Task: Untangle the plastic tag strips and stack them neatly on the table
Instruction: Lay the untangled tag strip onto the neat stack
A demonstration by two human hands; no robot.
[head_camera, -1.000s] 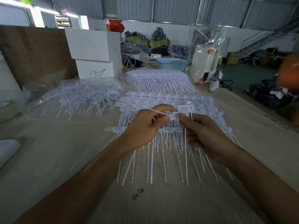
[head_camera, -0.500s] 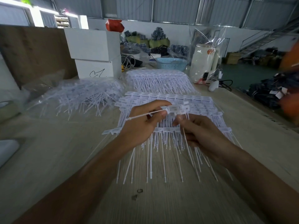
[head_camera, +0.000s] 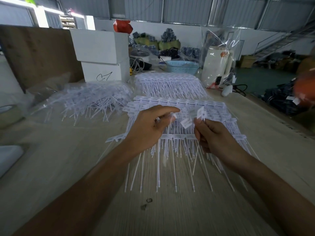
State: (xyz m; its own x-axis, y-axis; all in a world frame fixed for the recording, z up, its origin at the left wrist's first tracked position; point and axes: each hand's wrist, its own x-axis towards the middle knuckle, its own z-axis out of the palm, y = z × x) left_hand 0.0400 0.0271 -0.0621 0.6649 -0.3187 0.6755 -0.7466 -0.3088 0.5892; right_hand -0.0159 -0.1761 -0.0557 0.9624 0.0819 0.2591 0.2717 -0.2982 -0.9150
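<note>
My left hand (head_camera: 148, 128) pinches a thin white plastic tag strip (head_camera: 172, 116) between thumb and forefinger; its blurred tail hangs down. My right hand (head_camera: 214, 137) pinches other tag strips (head_camera: 187, 123) with flat heads tilted up and tails hanging. Both hands hover a short gap apart over a neat layered stack of tag strips (head_camera: 213, 109) in mid-table. A second neat stack (head_camera: 170, 82) lies behind it. A tangled pile of strips (head_camera: 88, 101) in clear plastic lies at the left.
Two stacked white boxes (head_camera: 100, 46) and a brown board (head_camera: 39, 53) stand at the back left. A blue basket (head_camera: 182, 66) and a clear bag over a white appliance (head_camera: 216, 65) sit at the back. The table edge (head_camera: 272, 120) runs down the right.
The hands, together on joined tag strips before, have drawn slightly apart. The strips have separated, one in the left hand and the others in the right, heads now tilted.
</note>
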